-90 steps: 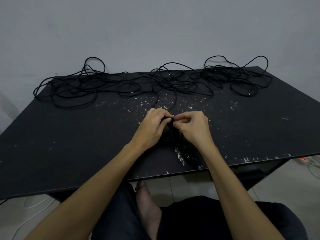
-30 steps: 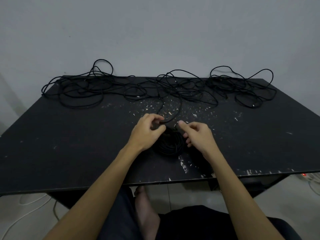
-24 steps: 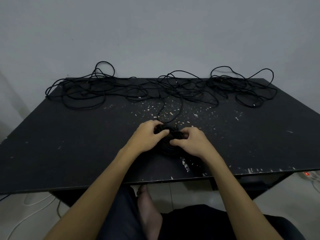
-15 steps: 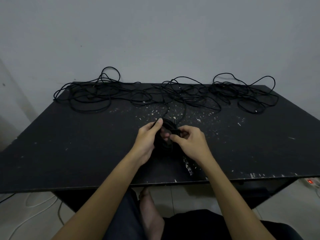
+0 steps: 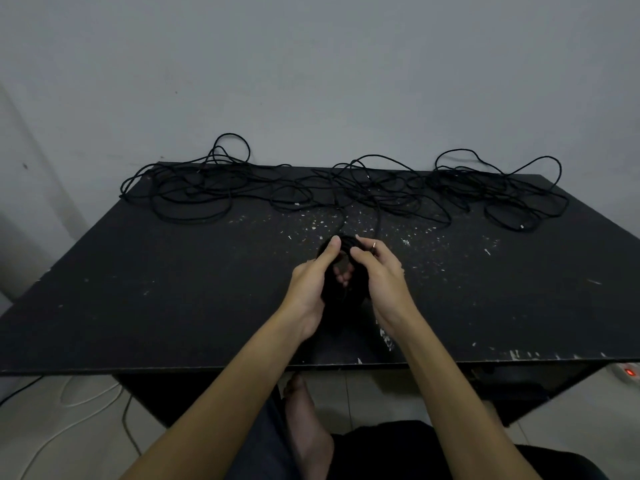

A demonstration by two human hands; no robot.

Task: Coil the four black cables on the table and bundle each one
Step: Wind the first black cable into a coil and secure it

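First cable's coil (image 5: 341, 271) held above the near-centre worktop (image 5: 173, 289), left hand (image 5: 311, 285) and right hand (image 5: 377, 271) fingers curled around it; next, likely wrap its tail to bundle it.

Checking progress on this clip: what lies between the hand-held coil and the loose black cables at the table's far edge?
Head view: two cable strands crossing white-flecked black tabletop.

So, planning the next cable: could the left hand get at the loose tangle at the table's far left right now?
Probably not yet. The left hand grips the coiled cable, as does the right hand. The bare table leaves the way to the far-left tangle free once it lets go.
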